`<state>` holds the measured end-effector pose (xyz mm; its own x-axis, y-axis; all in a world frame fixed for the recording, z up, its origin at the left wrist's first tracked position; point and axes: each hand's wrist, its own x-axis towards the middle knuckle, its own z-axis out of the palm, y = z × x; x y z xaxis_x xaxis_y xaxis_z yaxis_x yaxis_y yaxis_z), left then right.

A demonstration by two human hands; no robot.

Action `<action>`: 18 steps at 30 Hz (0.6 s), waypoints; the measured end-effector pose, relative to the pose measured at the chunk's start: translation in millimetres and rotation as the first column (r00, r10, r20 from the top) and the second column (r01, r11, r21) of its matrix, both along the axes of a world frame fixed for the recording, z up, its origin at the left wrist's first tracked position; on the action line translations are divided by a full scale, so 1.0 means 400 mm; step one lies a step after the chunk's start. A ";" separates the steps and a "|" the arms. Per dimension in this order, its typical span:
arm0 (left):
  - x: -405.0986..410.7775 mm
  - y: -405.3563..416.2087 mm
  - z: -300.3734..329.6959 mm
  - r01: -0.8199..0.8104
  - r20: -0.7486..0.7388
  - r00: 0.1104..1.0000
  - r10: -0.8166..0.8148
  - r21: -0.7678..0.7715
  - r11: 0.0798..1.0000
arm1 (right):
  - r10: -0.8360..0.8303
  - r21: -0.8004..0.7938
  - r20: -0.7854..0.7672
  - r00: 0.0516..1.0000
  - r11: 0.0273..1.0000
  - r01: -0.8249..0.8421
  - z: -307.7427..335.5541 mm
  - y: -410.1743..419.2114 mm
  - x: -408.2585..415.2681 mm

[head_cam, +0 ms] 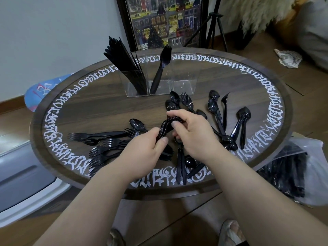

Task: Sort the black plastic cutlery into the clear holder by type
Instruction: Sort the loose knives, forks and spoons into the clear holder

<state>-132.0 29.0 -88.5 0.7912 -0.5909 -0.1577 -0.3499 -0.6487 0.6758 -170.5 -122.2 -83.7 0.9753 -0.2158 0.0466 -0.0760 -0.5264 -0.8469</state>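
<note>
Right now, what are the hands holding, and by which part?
Both hands grip one small stack of black cutlery: the left hand near its lower end, the right hand around its upper end. The type cannot be told.

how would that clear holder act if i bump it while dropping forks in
The clear holder looks like thin, light plastic, so it would probably slide. The tall knives leaning left in one compartment may make it tip that way.

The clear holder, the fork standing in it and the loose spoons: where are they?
clear holder (184, 86), head view, front wall of its right compartment.
fork (164, 58), head view, its head.
loose spoons (213, 103), head view, one bowl.
</note>
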 end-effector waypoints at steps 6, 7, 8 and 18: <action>-0.004 0.007 0.035 -0.095 0.215 0.974 0.071 0.099 0.991 | -0.183 0.109 0.054 0.982 0.978 0.176 0.008 -0.038 -0.006; -0.010 0.004 0.039 -0.090 0.236 0.970 0.062 0.107 0.990 | -0.166 0.087 0.046 0.985 0.983 0.162 0.012 -0.039 -0.009; -0.015 -0.001 0.043 -0.083 0.254 0.966 0.054 0.104 0.991 | -0.160 0.082 0.045 0.986 0.984 0.156 0.016 -0.039 -0.011; 0.186 -0.065 0.169 -0.009 0.529 0.849 -0.006 0.027 1.000 | -0.307 0.064 0.390 0.868 0.950 0.307 0.209 -0.148 0.120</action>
